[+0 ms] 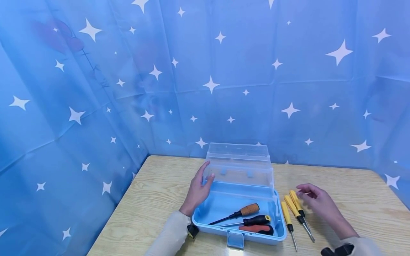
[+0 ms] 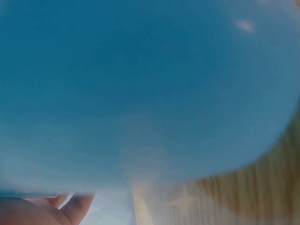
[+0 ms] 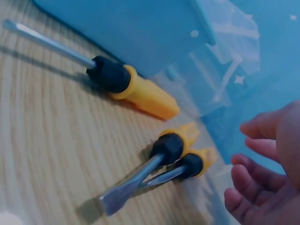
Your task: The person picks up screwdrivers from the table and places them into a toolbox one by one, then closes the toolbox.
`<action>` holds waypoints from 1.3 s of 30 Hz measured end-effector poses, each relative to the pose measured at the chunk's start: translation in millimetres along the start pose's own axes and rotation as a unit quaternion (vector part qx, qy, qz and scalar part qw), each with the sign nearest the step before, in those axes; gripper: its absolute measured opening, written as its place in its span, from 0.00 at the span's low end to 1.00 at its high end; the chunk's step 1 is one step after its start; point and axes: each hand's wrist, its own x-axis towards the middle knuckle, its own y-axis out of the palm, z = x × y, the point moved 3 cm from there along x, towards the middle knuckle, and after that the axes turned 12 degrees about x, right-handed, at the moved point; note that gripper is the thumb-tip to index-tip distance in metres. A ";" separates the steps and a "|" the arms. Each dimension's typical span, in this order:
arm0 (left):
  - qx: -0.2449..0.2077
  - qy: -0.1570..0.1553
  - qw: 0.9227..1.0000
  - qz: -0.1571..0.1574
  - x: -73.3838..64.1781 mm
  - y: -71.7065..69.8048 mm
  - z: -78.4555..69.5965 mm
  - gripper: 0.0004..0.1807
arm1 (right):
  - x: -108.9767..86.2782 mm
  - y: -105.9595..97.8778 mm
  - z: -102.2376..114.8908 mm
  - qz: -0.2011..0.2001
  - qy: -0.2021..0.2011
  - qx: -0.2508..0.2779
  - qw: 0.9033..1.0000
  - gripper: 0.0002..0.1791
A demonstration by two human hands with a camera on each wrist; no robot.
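Observation:
A light-blue toolbox [image 1: 213, 229] stands with its clear lid [image 1: 238, 160] raised at the back. Inside lie a brown-handled screwdriver [image 1: 250, 209], a black-handled screwdriver [image 1: 256, 220] and a red-and-black-handled tool [image 1: 254, 228]. My left hand [image 1: 198, 190], thumb and fingers extended, is at the box's left rear corner beside the lid; whether it touches is unclear. The box's blue wall [image 2: 140, 84] fills most of the left wrist view. Right of the box lie three yellow-handled screwdrivers [image 1: 285, 212]. My right hand [image 1: 318, 204], fingers loosely bent and holding nothing, hovers beside the rightmost handle [image 3: 206, 159].
A pale wooden table [image 1: 153, 188] carries everything. Blue curtains [image 1: 243, 71] with white stars hang behind it and on the left. A latch [image 1: 235, 240] hangs down at the front of the box.

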 end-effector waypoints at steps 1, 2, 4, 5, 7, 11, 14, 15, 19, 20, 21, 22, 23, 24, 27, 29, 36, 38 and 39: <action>0.000 -0.001 1.000 0.000 -0.2 0.2 -0.2 0.29 | 0.1 0.4 -1.6 0.000 0.003 0.003 1.000 0.23; -0.001 -0.002 1.000 0.000 -0.2 0.5 -0.4 0.29 | 0.2 0.9 -3.2 0.001 0.006 0.002 1.000 0.23; -0.001 -0.002 1.000 0.001 -0.4 0.8 -0.8 0.29 | 0.7 1.9 -6.4 0.003 0.008 0.000 1.000 0.23; -0.002 -0.001 1.000 0.001 -0.5 0.7 -1.2 0.29 | 1.1 2.4 -7.9 0.004 0.009 -0.003 1.000 0.22; -0.006 0.003 1.000 -0.001 -1.1 0.0 -2.3 0.29 | 1.9 3.3 -10.6 0.008 0.011 -0.007 1.000 0.22; -0.010 0.006 1.000 -0.003 -1.6 -1.3 -4.1 0.29 | 3.9 4.0 -15.2 0.012 0.017 -0.017 1.000 0.24; -0.010 0.003 1.000 -0.002 -1.3 -1.2 -4.3 0.29 | 4.7 3.4 -17.3 0.011 0.018 -0.021 1.000 0.25; -0.010 0.003 1.000 -0.002 -1.3 -1.2 -4.4 0.29 | 4.9 3.1 -17.9 0.011 0.017 -0.023 1.000 0.25; -0.008 0.006 1.000 -0.004 -1.6 -1.9 -4.2 0.29 | 5.2 2.1 -18.8 0.008 0.013 -0.023 1.000 0.26; -0.007 0.005 1.000 -0.004 -1.6 -2.2 -4.1 0.29 | 5.5 2.1 -18.8 0.006 0.012 -0.025 1.000 0.27; -0.007 0.004 1.000 -0.006 -1.7 -2.5 -4.1 0.29 | 5.7 2.3 -18.6 0.005 0.010 -0.027 1.000 0.27; -0.006 0.000 1.000 -0.005 -1.7 -2.6 -3.8 0.29 | 6.0 2.7 -18.5 0.005 0.011 -0.027 1.000 0.27; -0.006 -0.002 1.000 -0.005 -1.6 -2.8 -3.9 0.29 | 6.4 3.1 -18.3 0.005 0.010 -0.029 1.000 0.27; -0.006 -0.002 1.000 -0.006 -1.5 -2.9 -3.9 0.29 | 6.6 3.8 -18.1 0.006 0.010 -0.029 1.000 0.27; -0.004 -0.006 1.000 -0.007 -1.6 -2.9 -4.1 0.29 | 7.0 5.5 -18.0 0.010 0.014 -0.029 0.999 0.26; -0.003 -0.006 1.000 -0.007 -1.6 -2.5 -4.3 0.28 | 7.4 6.2 -18.5 0.013 0.017 -0.030 0.999 0.26; -0.004 -0.006 1.000 -0.007 -1.4 -0.5 -3.7 0.29 | 7.8 7.4 -21.4 0.011 0.033 -0.041 0.999 0.30; -0.005 -0.003 1.000 -0.008 -1.4 -0.1 -3.7 0.29 | 7.5 7.8 -21.8 0.011 0.033 -0.041 0.999 0.30; -0.005 -0.002 1.000 -0.008 -1.5 0.1 -3.7 0.29 | 7.3 7.9 -22.1 0.011 0.032 -0.040 0.999 0.30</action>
